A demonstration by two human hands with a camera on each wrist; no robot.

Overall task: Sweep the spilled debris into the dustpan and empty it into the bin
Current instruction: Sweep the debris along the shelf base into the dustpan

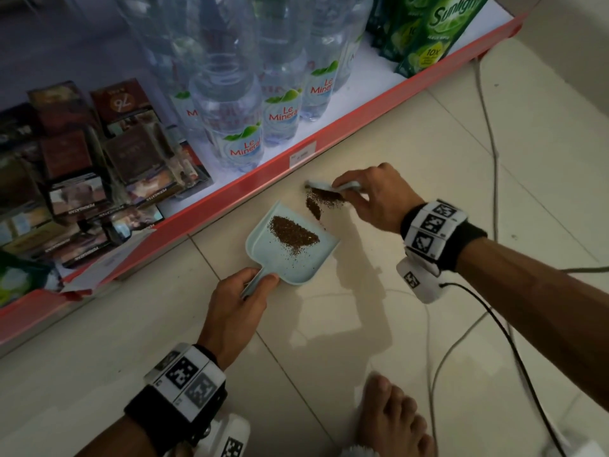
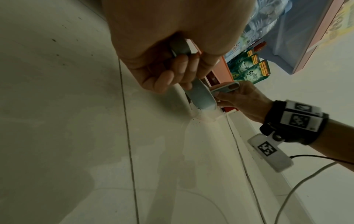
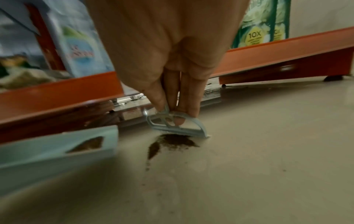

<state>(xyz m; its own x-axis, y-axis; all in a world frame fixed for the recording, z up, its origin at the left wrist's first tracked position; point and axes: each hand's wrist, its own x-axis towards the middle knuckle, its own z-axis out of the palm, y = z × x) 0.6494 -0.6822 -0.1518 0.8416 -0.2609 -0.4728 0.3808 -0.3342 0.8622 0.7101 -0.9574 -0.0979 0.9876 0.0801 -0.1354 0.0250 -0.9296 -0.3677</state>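
A pale blue dustpan (image 1: pixel 306 258) lies flat on the tiled floor and holds a heap of dark brown granules (image 1: pixel 295 234). My left hand (image 1: pixel 245 291) grips its handle (image 2: pixel 182 47); the pan's underside (image 2: pixel 201 95) shows in the left wrist view. Just beyond the pan's lip, more brown debris (image 1: pixel 321 201) lies on the floor. My right hand (image 1: pixel 372 196) pinches a small pale blue scraper (image 1: pixel 333 185) standing on edge behind that debris (image 3: pixel 172 141). In the right wrist view the scraper (image 3: pixel 180 127) is close up, with the dustpan (image 3: pixel 57 145) at the left.
A low red-edged shelf (image 1: pixel 296 150) runs behind the spill with water bottles (image 1: pixel 237 127), green detergent pouches (image 1: pixel 438 28) and dark boxes (image 1: pixel 82 153). Cables (image 1: pixel 491 159) trail over the floor on the right. A bare foot (image 1: pixel 395 420) stands at the bottom. No bin is in view.
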